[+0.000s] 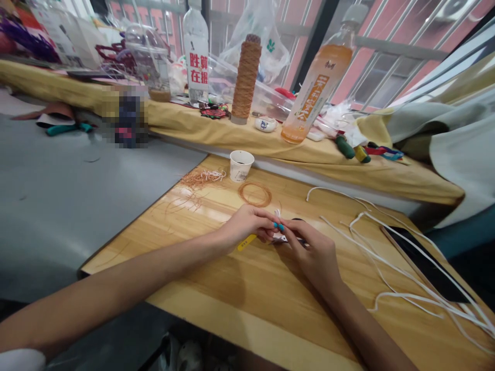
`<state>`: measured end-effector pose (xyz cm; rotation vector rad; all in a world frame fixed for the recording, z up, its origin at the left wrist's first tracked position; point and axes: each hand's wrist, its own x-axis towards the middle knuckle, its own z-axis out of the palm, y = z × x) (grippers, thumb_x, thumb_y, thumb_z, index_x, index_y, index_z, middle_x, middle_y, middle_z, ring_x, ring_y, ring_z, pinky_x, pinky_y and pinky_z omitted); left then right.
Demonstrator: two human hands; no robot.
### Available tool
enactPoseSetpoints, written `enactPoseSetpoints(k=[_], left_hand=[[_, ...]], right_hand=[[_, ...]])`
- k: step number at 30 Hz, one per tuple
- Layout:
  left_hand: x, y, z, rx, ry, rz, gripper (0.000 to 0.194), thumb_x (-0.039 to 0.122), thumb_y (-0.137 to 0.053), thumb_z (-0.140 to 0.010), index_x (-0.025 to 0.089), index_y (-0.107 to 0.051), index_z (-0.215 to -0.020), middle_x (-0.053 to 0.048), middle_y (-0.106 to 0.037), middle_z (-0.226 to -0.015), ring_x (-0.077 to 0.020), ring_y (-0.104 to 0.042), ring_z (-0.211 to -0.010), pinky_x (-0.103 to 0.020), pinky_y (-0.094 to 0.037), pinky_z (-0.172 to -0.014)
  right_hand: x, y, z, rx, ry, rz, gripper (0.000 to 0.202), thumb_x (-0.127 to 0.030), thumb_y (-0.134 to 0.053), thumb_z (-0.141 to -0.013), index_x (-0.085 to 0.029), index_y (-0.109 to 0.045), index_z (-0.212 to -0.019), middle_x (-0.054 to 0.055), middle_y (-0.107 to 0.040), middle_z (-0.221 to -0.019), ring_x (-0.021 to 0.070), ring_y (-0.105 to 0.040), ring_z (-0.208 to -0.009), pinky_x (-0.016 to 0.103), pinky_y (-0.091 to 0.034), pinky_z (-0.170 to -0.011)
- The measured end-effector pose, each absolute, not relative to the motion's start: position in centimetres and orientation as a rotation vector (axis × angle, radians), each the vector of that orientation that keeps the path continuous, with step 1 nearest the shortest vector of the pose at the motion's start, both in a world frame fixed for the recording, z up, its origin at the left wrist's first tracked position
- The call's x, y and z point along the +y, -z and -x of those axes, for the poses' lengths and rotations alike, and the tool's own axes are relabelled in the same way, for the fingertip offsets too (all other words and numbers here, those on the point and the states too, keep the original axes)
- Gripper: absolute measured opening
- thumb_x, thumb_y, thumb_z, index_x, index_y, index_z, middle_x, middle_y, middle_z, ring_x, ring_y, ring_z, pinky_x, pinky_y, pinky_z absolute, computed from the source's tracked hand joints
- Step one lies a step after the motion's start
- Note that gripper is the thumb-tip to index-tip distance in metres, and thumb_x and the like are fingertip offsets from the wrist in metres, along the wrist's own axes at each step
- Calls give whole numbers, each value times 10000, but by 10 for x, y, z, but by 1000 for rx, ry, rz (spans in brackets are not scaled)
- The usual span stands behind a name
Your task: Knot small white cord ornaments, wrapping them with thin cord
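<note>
Between fingertips (pixel 268 222), your left hand (pixel 248 225) and right hand (pixel 317 248) pinched a tiny, bright-blue, rounded piece (pixel 281 227) (its material unclear) above the glossy, grained wooden table (pixel 193 273), near a coil of thin copper-brown strand (pixel 256 205).

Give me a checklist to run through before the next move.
1. Left hand at the blue piece: ok, fingertips on it.
2. Right hand at the blue piece: ok, fingertips meet the left's there.
3. Scissors fully shut: cannot tell, partly hidden by the right hand.
4. Wire coil clear of both hands: ok, lies beyond them.
5. Paper cup upright: ok.
6. White cords off the phone: not ok, cord crosses it.
</note>
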<state>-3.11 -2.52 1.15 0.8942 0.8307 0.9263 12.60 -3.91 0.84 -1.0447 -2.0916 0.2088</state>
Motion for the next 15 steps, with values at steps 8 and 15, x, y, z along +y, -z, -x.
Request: enactPoseSetpoints(k=[8, 15], left_hand=[[-26, -13, 29, 821, -883, -855, 139, 65, -558, -592, 67, -630, -711, -33, -600, -549, -88, -556, -498, -238, -453, -576], [-26, -13, 29, 802, -903, -848, 149, 114, -623, -564, 64, -624, -704, -28, -596, -561, -84, -544, -493, -252, -453, -582]], right_hand=[[-42, -12, -121, -1971, -270, 1185, 151, -261, -481, -782, -177, -586, -712, 15, -642, -650, 120, -579, -553, 215, -444, -527], [-40, -11, -121, -1864, -493, 1269, 206, -353, -486, -773, -181, -580, -710, 25, -646, -661, 147, -598, -573, 243, -446, -536]])
